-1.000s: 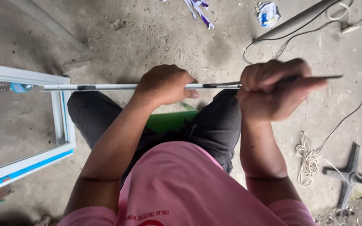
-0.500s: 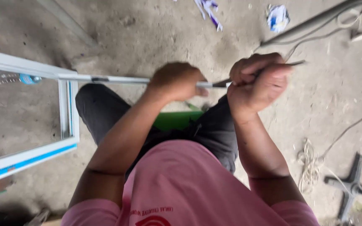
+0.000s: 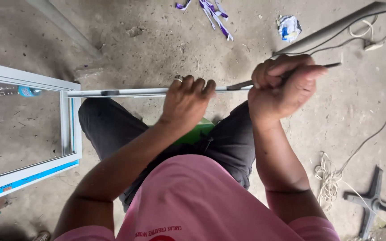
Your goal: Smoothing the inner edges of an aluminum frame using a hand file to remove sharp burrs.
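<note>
While the head camera looks straight down, the left hand (image 3: 185,103) is curled shut around a thin aluminium strip (image 3: 130,92), which runs level across the person's lap from the corner of a white window frame (image 3: 70,129) on the left. The right hand (image 3: 282,87) is clenched in a fist around a dark slender tool (image 3: 287,73), its tip meeting the strip's end just right of the left hand.

Against the picture from half a second ago, the strip now lies nearly level rather than sloping down to the right, and the right hand sits a little lower and farther right; the grip of both hands is unchanged.

Around them on the concrete floor (image 3: 157,49) lie purple-and-white scraps (image 3: 213,13) near the top edge, a crumpled blue-and-white wrapper (image 3: 289,27), a grey bar (image 3: 331,29) with cables, a coil of pale cord (image 3: 327,178) and a dark cross-shaped stand (image 3: 371,201) at the lower right. A green object (image 3: 195,131) shows between the knees, mostly hidden by the left forearm.
</note>
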